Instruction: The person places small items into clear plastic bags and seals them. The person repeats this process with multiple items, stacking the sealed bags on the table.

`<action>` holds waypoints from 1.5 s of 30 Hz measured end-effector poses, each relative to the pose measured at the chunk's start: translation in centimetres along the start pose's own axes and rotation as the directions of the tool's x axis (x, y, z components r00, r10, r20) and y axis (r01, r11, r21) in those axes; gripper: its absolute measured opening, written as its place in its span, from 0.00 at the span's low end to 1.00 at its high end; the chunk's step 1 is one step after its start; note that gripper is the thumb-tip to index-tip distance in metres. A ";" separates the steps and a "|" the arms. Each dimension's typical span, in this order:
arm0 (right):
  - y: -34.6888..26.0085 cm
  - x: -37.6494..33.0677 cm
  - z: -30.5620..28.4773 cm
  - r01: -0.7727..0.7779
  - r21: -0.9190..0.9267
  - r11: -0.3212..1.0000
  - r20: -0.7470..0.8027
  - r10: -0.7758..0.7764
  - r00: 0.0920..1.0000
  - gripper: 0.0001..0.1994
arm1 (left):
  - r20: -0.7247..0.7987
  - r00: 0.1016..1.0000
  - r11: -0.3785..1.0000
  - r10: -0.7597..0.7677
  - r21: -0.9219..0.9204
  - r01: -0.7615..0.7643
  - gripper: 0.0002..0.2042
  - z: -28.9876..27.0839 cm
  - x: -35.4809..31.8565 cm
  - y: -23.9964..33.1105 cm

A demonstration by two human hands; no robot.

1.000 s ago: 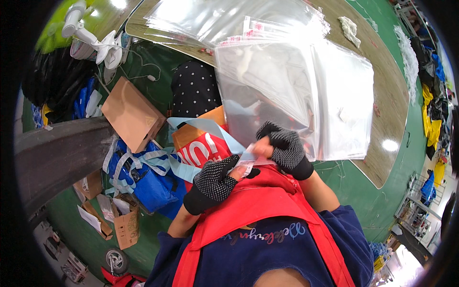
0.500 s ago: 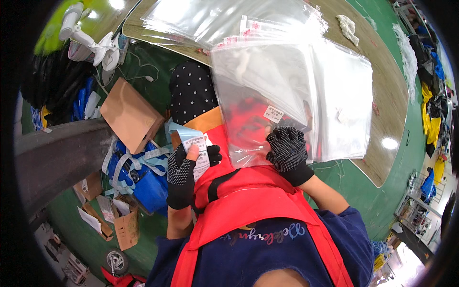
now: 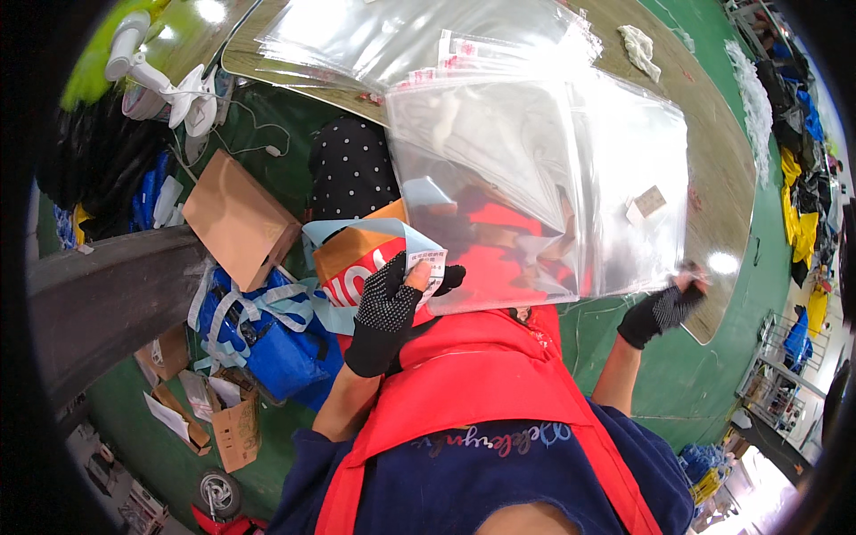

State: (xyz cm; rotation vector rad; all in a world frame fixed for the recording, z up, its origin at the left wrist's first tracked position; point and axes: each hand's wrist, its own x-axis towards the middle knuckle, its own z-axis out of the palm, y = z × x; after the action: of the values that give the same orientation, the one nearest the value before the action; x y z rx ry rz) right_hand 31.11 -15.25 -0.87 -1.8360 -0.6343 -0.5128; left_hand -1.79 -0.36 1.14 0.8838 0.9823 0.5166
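Observation:
My left hand (image 3: 388, 303), in a black dotted glove with bare fingertips, is closed on a strip of white printed labels (image 3: 430, 260). The strip's light-blue backing (image 3: 343, 317) loops across my lap, over the red apron (image 3: 499, 366). Beyond it, a stack of clear plastic bags (image 3: 486, 187) lies partly on the table and partly over my lap. A second pile of clear bags (image 3: 629, 259) spreads to its right, with a small label (image 3: 651, 201) on top. My right hand (image 3: 664, 312) is beside that pile's lower right corner; its fingertips are smeared by motion.
More clear bags (image 3: 419, 36) cover the far part of the wooden table (image 3: 713, 178), and a crumpled white cloth (image 3: 639, 52) lies at its far right. To my left stand a cardboard box (image 3: 236, 214), a blue bag (image 3: 281, 343) and a white clip fan or lamp (image 3: 169, 89).
My right hand has moved right from the labelled bag on the left stack to the right pile's corner. A label now shows on that pile. My left hand has moved up and right.

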 end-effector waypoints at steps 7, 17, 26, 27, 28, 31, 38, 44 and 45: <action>-18.3 -7.3 4.8 -0.258 0.149 0.955 0.900 -0.022 0.436 0.21 | -0.011 0.994 0.953 0.110 0.284 -0.103 0.19 1.7 -2.1 1.3; -16.7 -6.7 8.1 -0.045 0.461 0.886 0.847 -0.425 0.319 0.17 | 0.095 0.955 0.612 0.282 0.749 -0.255 0.20 -0.5 -4.2 1.3; -14.2 -7.2 8.7 -0.536 0.135 0.834 0.974 -0.014 0.224 0.08 | 0.146 0.988 0.750 0.057 0.647 -0.139 0.17 -0.9 -3.5 2.8; -13.7 -6.8 9.7 -0.227 0.241 0.944 0.862 -0.100 0.497 0.07 | -0.033 0.996 0.866 0.079 0.497 -0.053 0.15 -1.9 -3.8 2.2; -13.0 -5.4 10.5 0.092 0.247 0.965 0.679 -0.240 0.694 0.06 | -0.182 0.979 0.910 0.098 0.414 -0.014 0.16 -3.1 -4.1 2.9; -9.3 -4.3 11.0 0.630 0.266 0.730 0.730 -0.579 0.364 0.06 | -0.652 0.719 0.954 0.242 0.295 -0.054 0.17 -13.7 -7.1 4.8; -11.3 -6.7 7.0 0.586 0.217 0.781 0.943 -0.323 0.082 0.23 | -0.958 0.250 0.986 0.143 0.160 0.052 0.20 -27.3 -20.5 9.1; -8.7 -8.8 6.9 0.556 0.199 0.807 0.920 -0.350 0.178 0.17 | -0.110 0.990 0.989 -0.085 -0.132 0.071 0.19 -6.4 -5.7 3.4; -9.1 -8.2 6.9 0.541 0.205 0.816 0.915 -0.356 0.189 0.16 | -0.065 0.996 0.995 -0.054 -0.085 0.048 0.20 -5.3 -4.3 2.7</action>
State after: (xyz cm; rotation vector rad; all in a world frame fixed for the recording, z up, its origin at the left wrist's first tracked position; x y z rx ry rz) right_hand 19.29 -7.64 -1.78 -1.9685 -2.0740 0.2679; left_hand -8.49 0.13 4.10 0.7690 1.0348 0.5432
